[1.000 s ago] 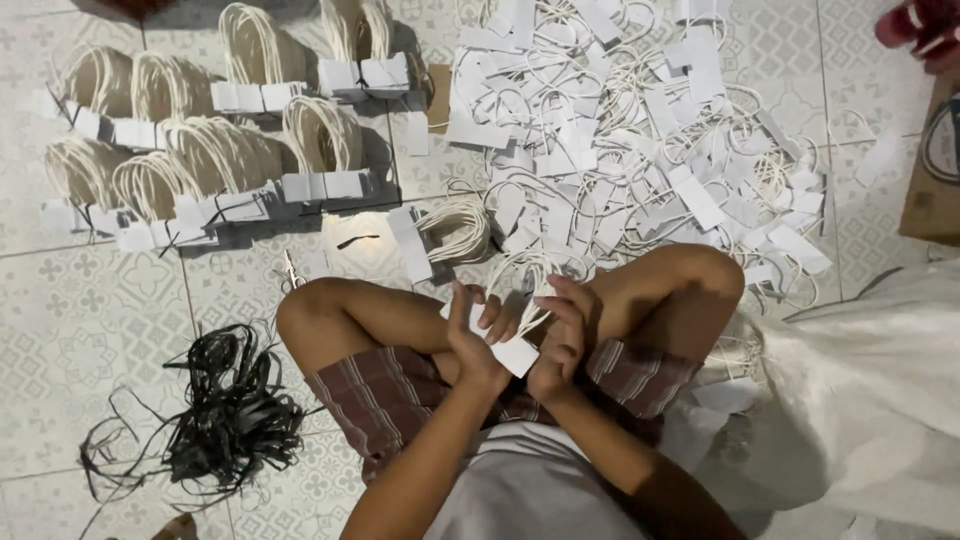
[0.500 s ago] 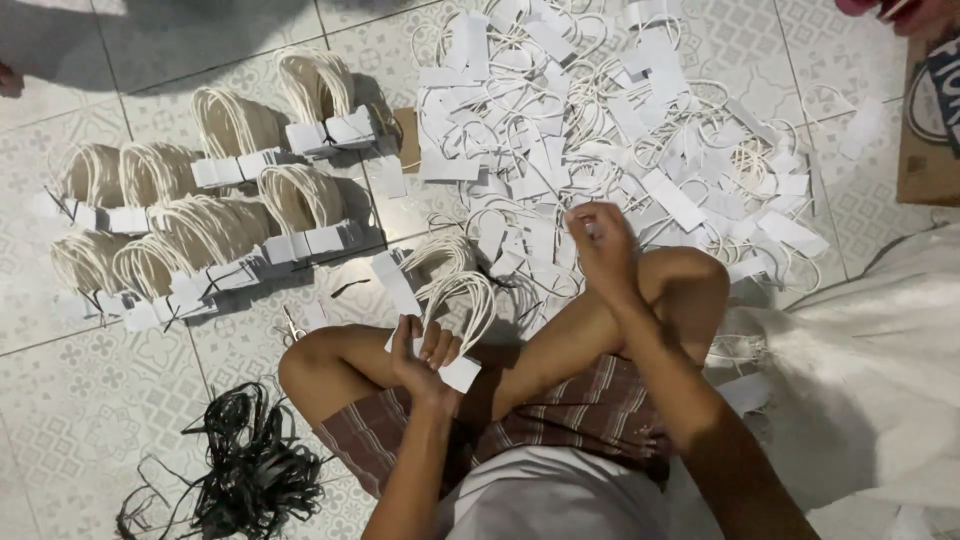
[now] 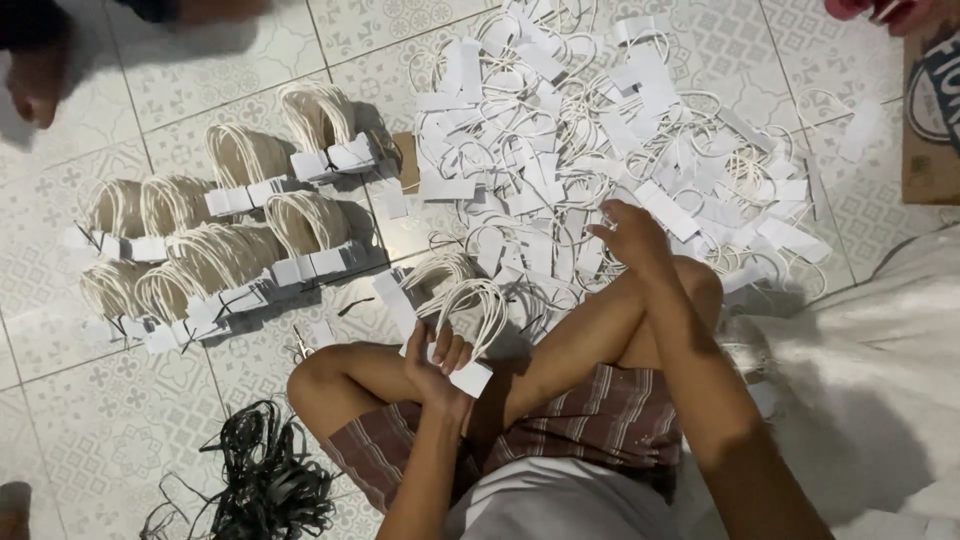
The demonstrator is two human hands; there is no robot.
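Note:
I sit cross-legged on a tiled floor. My left hand (image 3: 437,362) grips a small stack of white paper tags with cream cord loops (image 3: 470,310), held above my left knee. My right hand (image 3: 630,238) reaches forward over my right knee into a big loose pile of the same tags and cords (image 3: 600,130), its fingers touching the pile's near edge.
Several sorted bundles of looped cords with tags (image 3: 230,240) lie in rows at the left. A tangle of black ties (image 3: 265,480) lies by my left leg. A brown cardboard box (image 3: 930,110) stands at the right edge, white cloth (image 3: 860,380) below it. Another person's foot (image 3: 40,85) shows top left.
My hands, together over my lap a second ago, have parted. The left hand keeps the stack of tags, and the right hand has stretched out to the loose pile.

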